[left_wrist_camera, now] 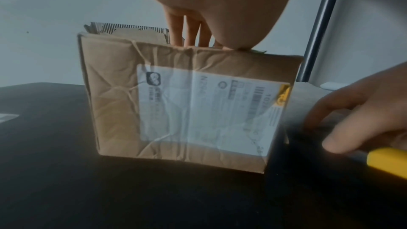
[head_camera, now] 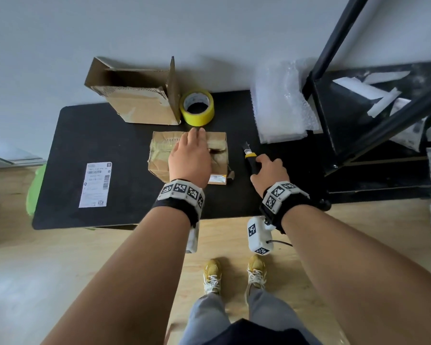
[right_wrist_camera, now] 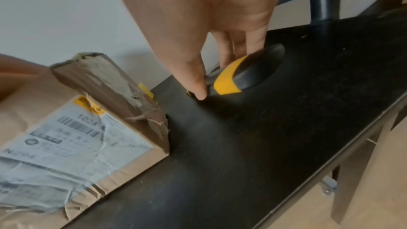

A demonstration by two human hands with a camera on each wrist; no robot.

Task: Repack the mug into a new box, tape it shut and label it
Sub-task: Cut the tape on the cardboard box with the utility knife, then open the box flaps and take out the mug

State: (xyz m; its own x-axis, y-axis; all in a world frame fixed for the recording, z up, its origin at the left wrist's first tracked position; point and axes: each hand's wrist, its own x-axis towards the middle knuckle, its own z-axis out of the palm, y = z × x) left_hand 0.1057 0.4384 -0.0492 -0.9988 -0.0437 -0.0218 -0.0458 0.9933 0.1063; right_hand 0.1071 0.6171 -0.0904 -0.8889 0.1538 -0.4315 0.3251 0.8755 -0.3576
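A crumpled, taped brown box (head_camera: 159, 151) with a white shipping label on its near side (left_wrist_camera: 198, 107) sits mid-table. My left hand (head_camera: 190, 153) lies flat on its top, fingers straight (left_wrist_camera: 189, 30). To the right of the box, a black and yellow utility knife (head_camera: 249, 156) lies on the table. My right hand (head_camera: 269, 171) pinches its handle (right_wrist_camera: 240, 76) between the thumb and the fingers. An empty box (head_camera: 139, 105) with raised flaps stands at the back. The loose label sheet (head_camera: 95, 185) lies at the left. No mug is in view.
A yellow tape roll (head_camera: 197, 108) stands just behind the taped box. Bubble wrap (head_camera: 281, 105) is piled at the back right, against a black metal shelf frame (head_camera: 358, 100). The black table (head_camera: 110, 138) ends close to my wrists, with wooden floor below.
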